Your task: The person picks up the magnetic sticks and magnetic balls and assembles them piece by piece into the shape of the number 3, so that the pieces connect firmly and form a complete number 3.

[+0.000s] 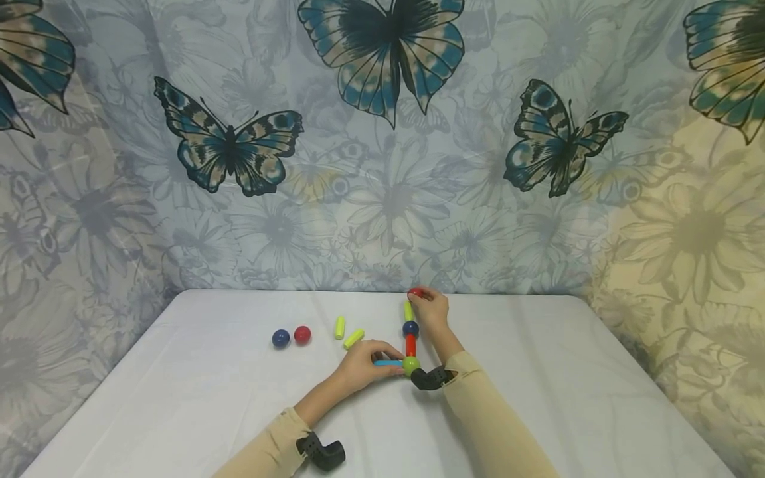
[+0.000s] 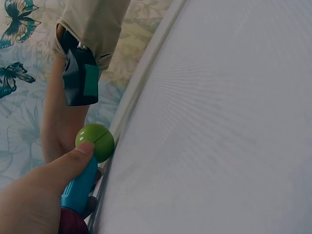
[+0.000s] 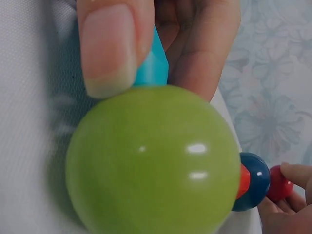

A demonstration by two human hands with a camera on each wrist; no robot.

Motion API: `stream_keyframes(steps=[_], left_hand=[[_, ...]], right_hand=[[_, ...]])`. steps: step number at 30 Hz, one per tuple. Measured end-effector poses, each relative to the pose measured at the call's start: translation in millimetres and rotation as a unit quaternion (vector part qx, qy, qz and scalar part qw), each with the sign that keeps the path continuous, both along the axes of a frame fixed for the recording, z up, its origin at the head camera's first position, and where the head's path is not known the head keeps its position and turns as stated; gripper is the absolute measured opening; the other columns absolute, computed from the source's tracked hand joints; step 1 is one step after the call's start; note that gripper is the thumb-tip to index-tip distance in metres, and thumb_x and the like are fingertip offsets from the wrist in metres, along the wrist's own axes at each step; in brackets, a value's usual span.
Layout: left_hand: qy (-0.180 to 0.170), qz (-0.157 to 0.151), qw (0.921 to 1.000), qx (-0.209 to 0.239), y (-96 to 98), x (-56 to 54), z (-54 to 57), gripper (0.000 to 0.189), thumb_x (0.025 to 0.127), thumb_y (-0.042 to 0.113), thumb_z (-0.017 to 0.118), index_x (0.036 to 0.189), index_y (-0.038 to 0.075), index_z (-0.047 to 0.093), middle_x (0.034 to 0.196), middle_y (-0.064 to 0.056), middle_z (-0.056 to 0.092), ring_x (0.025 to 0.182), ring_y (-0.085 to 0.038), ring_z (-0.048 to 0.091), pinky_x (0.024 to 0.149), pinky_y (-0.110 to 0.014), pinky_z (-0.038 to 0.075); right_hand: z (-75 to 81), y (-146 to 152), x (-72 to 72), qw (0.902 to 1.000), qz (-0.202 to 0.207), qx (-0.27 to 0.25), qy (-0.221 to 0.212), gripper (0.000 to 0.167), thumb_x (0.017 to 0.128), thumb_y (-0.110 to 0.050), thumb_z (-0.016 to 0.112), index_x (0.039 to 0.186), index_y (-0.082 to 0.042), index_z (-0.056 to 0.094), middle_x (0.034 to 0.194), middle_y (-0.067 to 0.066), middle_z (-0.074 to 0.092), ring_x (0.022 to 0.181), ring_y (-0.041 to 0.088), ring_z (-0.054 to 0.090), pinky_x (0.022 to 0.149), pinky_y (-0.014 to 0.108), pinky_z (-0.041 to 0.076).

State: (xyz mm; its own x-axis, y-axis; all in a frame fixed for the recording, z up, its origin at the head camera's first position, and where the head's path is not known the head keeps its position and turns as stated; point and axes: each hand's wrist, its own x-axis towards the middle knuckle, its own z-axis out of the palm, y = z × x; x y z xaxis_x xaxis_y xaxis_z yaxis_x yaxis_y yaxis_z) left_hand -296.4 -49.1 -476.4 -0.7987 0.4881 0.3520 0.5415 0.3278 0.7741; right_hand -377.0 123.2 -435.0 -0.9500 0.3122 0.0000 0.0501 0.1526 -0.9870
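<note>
My left hand (image 1: 360,366) grips a light blue stick (image 1: 387,362), its thumb touching the green ball (image 1: 410,366) at the stick's right end. A dark red ball (image 2: 73,222) shows at the stick's other end in the left wrist view. From the green ball a chain runs toward the back: a red stick (image 1: 410,346), a dark blue ball (image 1: 410,329) and a yellow-green stick (image 1: 408,311). At the chain's far end my right hand (image 1: 435,313) pinches a red ball (image 1: 414,292); whether ball and stick are joined is hidden.
Left of the chain, a loose blue ball (image 1: 280,338) and a loose red ball (image 1: 302,335) lie side by side. Two yellow-green sticks, one upright in view (image 1: 339,327) and one slanted (image 1: 354,339), lie nearby. A butterfly-print cloth (image 1: 382,232) hangs behind the white table (image 1: 209,398).
</note>
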Motion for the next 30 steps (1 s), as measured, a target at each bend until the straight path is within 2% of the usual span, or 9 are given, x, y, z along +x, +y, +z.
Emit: stream_keyframes(steps=[8,24,30], left_hand=[[-0.002,0.002,0.9999,-0.011,0.5,0.9,1.3,0.021,0.080,0.027,0.081,0.099,0.022,0.076,0.094,0.002,0.077,0.072,-0.001,0.061,0.065,-0.017,0.051],[-0.009,0.005,0.9998,-0.015,0.1,0.9,1.4,0.021,0.080,0.027,0.081,0.100,0.022,0.076,0.095,0.003,0.076,0.072,-0.002,0.061,0.066,-0.017,0.051],[-0.004,0.003,0.9999,-0.015,0.4,0.3,0.9,0.021,0.079,0.027,0.081,0.099,0.022,0.076,0.095,0.003,0.076,0.072,-0.001,0.061,0.066,-0.017,0.051]], right_hand=[[0.4,-2.2,-3.6,0.9999,0.014,0.001,-0.007,0.044,0.092,-0.009,0.066,0.132,0.006,0.055,0.131,0.028,0.059,0.121,0.036,0.058,0.099,0.038,0.051],[-1.8,-3.4,-11.6,0.9987,0.038,0.029,-0.018,0.042,0.089,-0.012,0.069,0.129,-0.002,0.061,0.130,0.021,0.061,0.121,0.031,0.057,0.102,0.039,0.050],[-3.7,-3.0,-11.2,0.9981,0.036,0.048,-0.012,0.041,0.089,-0.008,0.068,0.128,0.001,0.061,0.129,0.023,0.061,0.121,0.033,0.058,0.101,0.040,0.050]])
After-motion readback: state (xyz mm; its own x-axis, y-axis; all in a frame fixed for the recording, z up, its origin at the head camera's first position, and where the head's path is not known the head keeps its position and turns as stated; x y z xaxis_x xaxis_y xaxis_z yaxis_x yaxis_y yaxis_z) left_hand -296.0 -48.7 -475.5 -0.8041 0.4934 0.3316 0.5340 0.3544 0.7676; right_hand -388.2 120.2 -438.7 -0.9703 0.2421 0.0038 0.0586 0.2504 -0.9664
